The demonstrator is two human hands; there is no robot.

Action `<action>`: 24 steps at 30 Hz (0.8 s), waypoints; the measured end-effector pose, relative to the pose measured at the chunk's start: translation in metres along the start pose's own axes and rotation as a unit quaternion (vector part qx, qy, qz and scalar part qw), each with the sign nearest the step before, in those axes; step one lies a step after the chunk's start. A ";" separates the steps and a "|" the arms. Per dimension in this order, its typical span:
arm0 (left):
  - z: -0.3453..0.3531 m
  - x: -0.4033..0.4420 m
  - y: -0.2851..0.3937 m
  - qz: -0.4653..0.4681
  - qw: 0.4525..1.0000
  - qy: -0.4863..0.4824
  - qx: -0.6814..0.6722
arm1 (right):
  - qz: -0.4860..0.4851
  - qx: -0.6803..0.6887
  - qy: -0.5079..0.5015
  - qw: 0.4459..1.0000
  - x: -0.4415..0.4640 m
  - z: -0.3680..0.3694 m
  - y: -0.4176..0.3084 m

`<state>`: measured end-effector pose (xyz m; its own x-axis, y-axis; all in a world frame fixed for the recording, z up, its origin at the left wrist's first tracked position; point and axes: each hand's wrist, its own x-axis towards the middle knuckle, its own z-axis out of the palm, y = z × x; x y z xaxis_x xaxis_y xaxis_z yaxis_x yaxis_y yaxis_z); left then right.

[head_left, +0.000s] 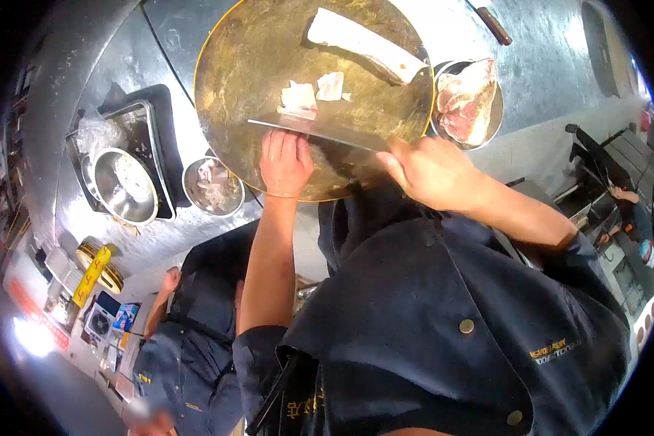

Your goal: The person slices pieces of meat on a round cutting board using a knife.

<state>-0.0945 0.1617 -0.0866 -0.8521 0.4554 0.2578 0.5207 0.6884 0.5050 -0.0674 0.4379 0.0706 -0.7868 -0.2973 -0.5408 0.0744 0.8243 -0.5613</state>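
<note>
My right hand (429,171) is closed round the handle of a cleaver (327,133), whose blade reaches left across the round chopping board (232,94). Close against the blade, my left hand (287,161) has its fingers bent together, pressing at the near end of a pale piece of meat (299,99); the blade and fingers partly hide that contact. A smaller pale slice (331,86) lies just right of this piece. Towards the far side of the board rests a long white slab of meat (367,45).
Right of the board, a large red-and-white meat cut (469,102) sits in a metal bowl (497,120). A bowl of meat pieces (213,187) and a black tray (168,171) with a steel bowl (126,186) stand left. A brown handle (495,26) lies far right. A co-worker (189,349) stands at left.
</note>
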 end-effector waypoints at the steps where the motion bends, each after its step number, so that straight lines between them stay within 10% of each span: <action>1: 0.001 -0.002 -0.001 -0.002 1.000 -0.003 -0.002 | -0.003 0.010 0.004 1.000 0.002 0.002 0.000; 24: 0.001 0.001 -0.003 0.009 0.998 0.056 0.008 | -0.052 0.017 0.055 0.997 0.073 0.039 -0.007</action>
<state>-0.0966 0.1606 -0.0887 -0.8429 0.4022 0.3575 0.5357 0.6906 0.4859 -0.1016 0.3911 0.0102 -0.8534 -0.3249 -0.4076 0.0076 0.7741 -0.6330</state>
